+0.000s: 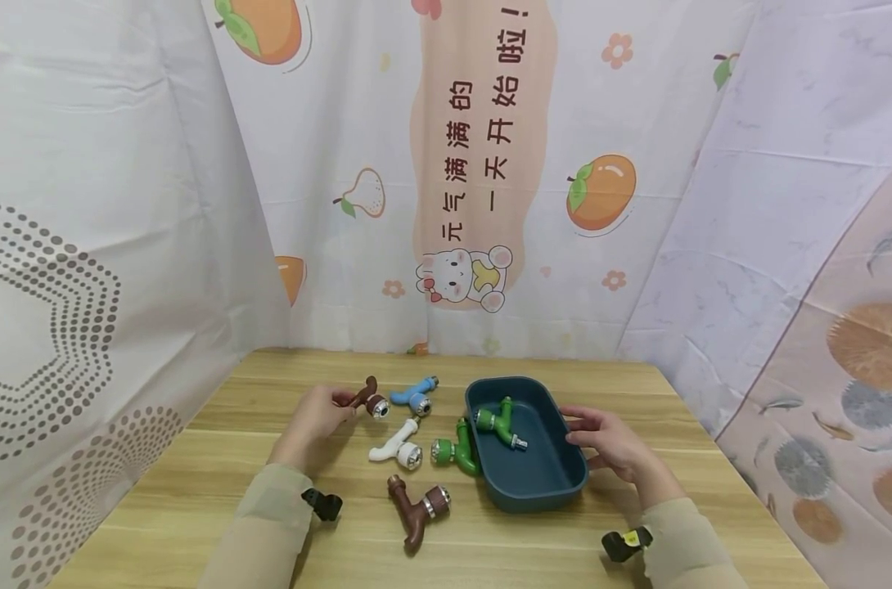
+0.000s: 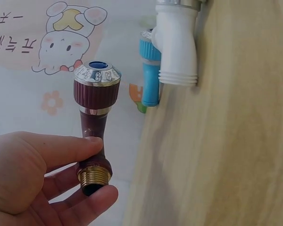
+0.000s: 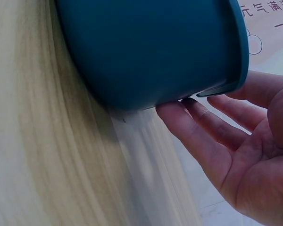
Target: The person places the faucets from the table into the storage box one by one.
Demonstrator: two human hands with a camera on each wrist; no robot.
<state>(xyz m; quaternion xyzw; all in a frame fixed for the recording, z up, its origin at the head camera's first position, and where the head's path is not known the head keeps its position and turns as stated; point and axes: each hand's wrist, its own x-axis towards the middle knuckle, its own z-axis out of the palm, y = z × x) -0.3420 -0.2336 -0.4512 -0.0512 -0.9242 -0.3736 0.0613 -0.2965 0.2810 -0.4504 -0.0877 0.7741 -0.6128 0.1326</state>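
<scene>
My left hand [image 1: 326, 411] pinches a dark brown tap [image 2: 94, 122] between thumb and fingers, near its brass-threaded end. Its ridged knob with a silver, blue-centred cap points up in the left wrist view. My right hand [image 1: 610, 442] holds the right side of a dark blue basin [image 1: 530, 501], fingers against the outer wall and thumb at the rim [image 3: 243, 52]. Inside the basin lies a green tap [image 1: 502, 424]. Another green tap [image 1: 464, 452] lies against its left wall outside. A white tap [image 1: 398, 442] and a blue tap [image 1: 416, 395] lie close to my left hand.
A second brown tap [image 1: 416, 511] lies toward the front of the wooden table [image 1: 343, 540]. A printed curtain [image 1: 358, 270] hangs behind the table's back edge, with more cloth at both sides. Each wrist wears a small black camera [image 1: 322, 504].
</scene>
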